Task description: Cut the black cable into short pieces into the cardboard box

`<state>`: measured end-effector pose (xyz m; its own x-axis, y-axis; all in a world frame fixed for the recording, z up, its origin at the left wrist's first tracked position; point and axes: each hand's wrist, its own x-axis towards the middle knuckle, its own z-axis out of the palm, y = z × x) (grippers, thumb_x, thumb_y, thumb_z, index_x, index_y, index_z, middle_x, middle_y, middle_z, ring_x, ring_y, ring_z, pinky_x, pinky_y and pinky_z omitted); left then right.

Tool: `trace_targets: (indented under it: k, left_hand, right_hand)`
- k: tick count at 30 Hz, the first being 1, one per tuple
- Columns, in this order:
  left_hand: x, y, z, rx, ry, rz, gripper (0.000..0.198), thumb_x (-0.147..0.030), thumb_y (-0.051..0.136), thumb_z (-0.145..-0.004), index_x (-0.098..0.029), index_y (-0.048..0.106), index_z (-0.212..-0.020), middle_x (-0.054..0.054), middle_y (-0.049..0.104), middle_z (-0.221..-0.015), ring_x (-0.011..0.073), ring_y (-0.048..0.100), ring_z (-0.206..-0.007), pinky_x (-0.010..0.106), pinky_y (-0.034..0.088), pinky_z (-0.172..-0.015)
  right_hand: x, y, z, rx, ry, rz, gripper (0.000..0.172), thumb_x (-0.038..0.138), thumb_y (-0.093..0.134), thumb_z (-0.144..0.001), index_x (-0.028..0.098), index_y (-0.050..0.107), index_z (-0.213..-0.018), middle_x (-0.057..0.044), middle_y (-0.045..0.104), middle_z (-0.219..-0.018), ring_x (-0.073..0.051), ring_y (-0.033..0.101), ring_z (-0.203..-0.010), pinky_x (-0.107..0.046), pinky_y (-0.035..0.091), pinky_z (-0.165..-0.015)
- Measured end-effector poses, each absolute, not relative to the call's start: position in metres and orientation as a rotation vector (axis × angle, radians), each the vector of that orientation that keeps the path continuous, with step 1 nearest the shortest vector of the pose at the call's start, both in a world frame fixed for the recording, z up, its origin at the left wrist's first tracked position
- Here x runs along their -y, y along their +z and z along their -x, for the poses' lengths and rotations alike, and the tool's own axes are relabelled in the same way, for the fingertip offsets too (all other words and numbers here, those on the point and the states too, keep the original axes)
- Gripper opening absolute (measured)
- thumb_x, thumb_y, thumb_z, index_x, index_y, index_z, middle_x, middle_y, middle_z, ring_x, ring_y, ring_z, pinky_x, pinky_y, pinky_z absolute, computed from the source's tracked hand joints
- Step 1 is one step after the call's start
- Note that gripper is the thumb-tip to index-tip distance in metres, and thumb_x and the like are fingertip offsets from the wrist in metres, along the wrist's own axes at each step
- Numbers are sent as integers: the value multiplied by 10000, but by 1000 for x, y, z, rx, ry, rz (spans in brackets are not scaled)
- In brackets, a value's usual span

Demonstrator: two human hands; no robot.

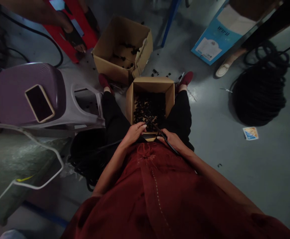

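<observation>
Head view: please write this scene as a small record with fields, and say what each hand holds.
Left hand: holds black cable
Right hand: holds the same cable
Box under hands: cardboard box, between the knees, filled with small black pieces
Second box: cardboard box, on the floor, few black pieces inside
Seat: stool with phone on it
Floor: coil of black cable
Co-worker: hand, at the top left
</observation>
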<state>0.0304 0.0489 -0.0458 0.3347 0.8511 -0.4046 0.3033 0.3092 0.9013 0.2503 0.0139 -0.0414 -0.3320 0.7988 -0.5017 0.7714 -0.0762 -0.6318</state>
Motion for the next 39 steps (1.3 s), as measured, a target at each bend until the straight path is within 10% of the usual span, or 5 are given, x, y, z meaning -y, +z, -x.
trace_targets:
  k: [39]
  left_hand:
    - [-51, -50, -32, -1293, 420, -1367, 341, -389, 440, -851, -161, 670, -958, 13, 626, -723, 123, 546, -681, 214, 422, -640]
  right_hand:
    - [-12, -46, -269, 1994, 1400, 1921, 280, 484, 501, -803, 219, 563, -874, -14, 622, -724, -171, 573, -660, -250, 391, -587]
